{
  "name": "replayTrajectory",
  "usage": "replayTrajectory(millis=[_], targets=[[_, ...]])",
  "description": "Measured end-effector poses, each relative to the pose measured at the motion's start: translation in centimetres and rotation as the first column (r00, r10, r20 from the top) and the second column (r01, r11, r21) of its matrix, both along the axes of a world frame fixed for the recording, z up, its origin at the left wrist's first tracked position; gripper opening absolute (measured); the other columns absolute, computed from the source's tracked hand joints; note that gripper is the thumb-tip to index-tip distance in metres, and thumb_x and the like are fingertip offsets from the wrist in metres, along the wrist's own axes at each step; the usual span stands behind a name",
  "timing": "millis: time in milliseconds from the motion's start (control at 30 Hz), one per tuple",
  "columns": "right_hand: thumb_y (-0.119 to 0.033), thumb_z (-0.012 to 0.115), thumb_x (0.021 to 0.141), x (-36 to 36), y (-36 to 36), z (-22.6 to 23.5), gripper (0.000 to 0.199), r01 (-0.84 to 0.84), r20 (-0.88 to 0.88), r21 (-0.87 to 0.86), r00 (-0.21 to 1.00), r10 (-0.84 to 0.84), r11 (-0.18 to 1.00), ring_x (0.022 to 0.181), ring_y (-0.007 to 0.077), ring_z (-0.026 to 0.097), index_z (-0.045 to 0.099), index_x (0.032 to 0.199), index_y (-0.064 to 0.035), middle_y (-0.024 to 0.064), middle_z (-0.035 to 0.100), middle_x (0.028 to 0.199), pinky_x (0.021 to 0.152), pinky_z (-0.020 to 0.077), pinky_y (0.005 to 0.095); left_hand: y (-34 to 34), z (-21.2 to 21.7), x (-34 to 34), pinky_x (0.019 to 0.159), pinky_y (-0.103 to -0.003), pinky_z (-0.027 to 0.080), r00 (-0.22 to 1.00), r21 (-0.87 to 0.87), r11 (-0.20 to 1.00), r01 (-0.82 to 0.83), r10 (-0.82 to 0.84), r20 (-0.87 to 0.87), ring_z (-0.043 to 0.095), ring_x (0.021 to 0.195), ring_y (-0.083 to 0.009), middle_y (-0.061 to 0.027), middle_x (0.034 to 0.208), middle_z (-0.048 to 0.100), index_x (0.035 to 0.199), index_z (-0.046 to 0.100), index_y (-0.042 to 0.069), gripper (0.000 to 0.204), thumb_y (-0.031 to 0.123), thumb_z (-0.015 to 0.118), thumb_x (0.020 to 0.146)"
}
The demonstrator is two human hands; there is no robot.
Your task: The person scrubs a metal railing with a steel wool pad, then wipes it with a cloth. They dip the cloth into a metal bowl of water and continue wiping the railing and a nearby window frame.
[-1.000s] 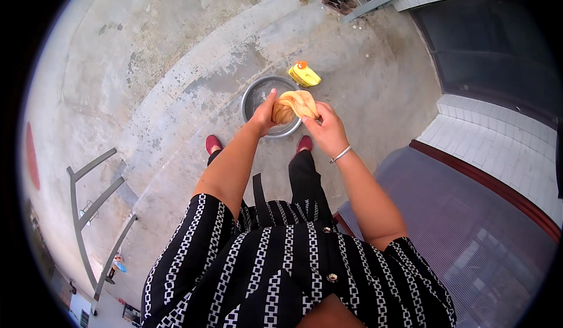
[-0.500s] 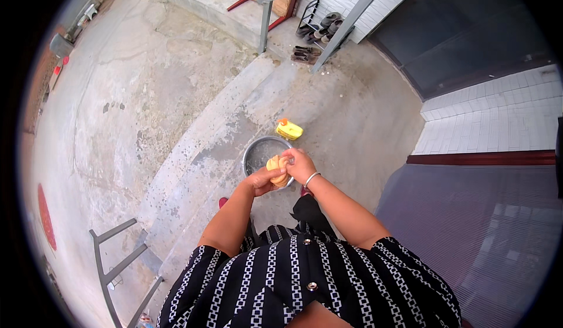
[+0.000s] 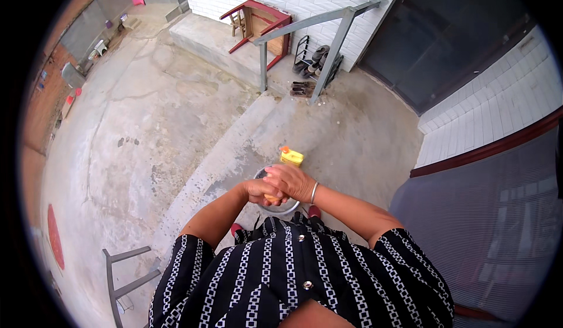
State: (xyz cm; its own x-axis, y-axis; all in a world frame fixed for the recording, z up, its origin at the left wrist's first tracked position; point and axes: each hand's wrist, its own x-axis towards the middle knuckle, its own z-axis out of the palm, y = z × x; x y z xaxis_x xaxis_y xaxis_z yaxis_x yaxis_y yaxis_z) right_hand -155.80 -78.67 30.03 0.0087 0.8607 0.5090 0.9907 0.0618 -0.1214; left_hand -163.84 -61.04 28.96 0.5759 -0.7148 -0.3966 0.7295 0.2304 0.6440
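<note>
Both hands are pressed together over a round metal basin (image 3: 281, 211) on the concrete. Between them is a crumpled peach-orange cloth (image 3: 271, 198); only a small part of it shows below the fingers. My left hand (image 3: 255, 192) is closed around it from the left. My right hand (image 3: 293, 181), with a silver bangle at the wrist, wraps over the top and hides most of the cloth. A yellow jug (image 3: 291, 157) with an orange cap is just beyond the basin. My hands and forearms cover much of the basin's inside.
A step edge runs diagonally on the left. Metal railings stand ahead (image 3: 332, 55) and at lower left (image 3: 134, 273). Beyond are a shoe rack (image 3: 316, 64) and an overturned red-edged table (image 3: 267, 23). A mesh door curtain (image 3: 475, 228) hangs at right.
My right hand has closed over the cloth, which was mostly exposed before and is now squeezed between both hands. The view has tilted up, showing more of the far wall.
</note>
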Motion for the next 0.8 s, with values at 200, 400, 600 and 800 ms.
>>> replayTrajectory(millis=[200,400,600,800], targets=[[-0.016,0.058,0.080,0.5,1.1,0.6,0.026,0.090,-0.045,-0.160,0.994,-0.098,0.983,0.068,0.0259,0.063,0.055,0.105,-0.0118,0.0065,0.059,0.075,0.057,0.0515,0.0368,-1.0,2.0,0.6,0.039,-0.019,0.021,0.999,0.232,0.972,0.047,-0.039,-0.037,0.036,0.048,-0.0031,0.0051,0.058,0.041,0.068,0.048,0.016,0.019,0.013,0.064,0.079],[-0.022,0.042,0.093,-0.3,1.8,-1.3,0.026,0.268,-0.085,-0.656,0.903,-0.421,0.706,0.074,0.0341,0.066,0.057,0.105,-0.0050,0.0152,0.067,0.084,0.066,0.0524,0.0446,-3.4,-0.1,0.7,0.053,-0.037,0.045,0.867,0.759,0.563,-0.328,-0.139,0.478,0.060,0.063,-0.0250,-0.0126,0.069,0.062,0.071,0.056,0.009,0.013,0.019,0.060,0.078],[-0.024,0.048,0.088,-1.1,2.2,-4.9,0.029,0.228,-0.169,-0.823,0.775,-0.609,0.520,0.088,0.0345,0.065,0.065,0.098,-0.0035,0.0189,0.067,0.097,0.077,0.0513,0.0436,-4.7,-2.2,-0.1,0.077,-0.046,0.051,0.832,0.913,0.079,-0.401,-0.385,0.399,0.065,0.091,-0.0362,-0.0229,0.094,0.066,0.103,0.054,0.002,0.030,0.025,0.054,0.083],[-0.012,0.061,0.073,0.1,1.8,-6.1,0.027,0.013,-0.421,-0.835,0.629,-0.654,0.550,0.099,0.0347,0.062,0.068,0.097,-0.0028,0.0203,0.066,0.104,0.087,0.0476,0.0394,-5.4,0.9,0.8,0.071,-0.046,0.051,0.694,0.923,0.013,-0.385,-0.655,0.299,0.065,0.087,-0.0356,-0.0193,0.094,0.067,0.114,0.045,0.003,0.026,0.018,0.042,0.091]])
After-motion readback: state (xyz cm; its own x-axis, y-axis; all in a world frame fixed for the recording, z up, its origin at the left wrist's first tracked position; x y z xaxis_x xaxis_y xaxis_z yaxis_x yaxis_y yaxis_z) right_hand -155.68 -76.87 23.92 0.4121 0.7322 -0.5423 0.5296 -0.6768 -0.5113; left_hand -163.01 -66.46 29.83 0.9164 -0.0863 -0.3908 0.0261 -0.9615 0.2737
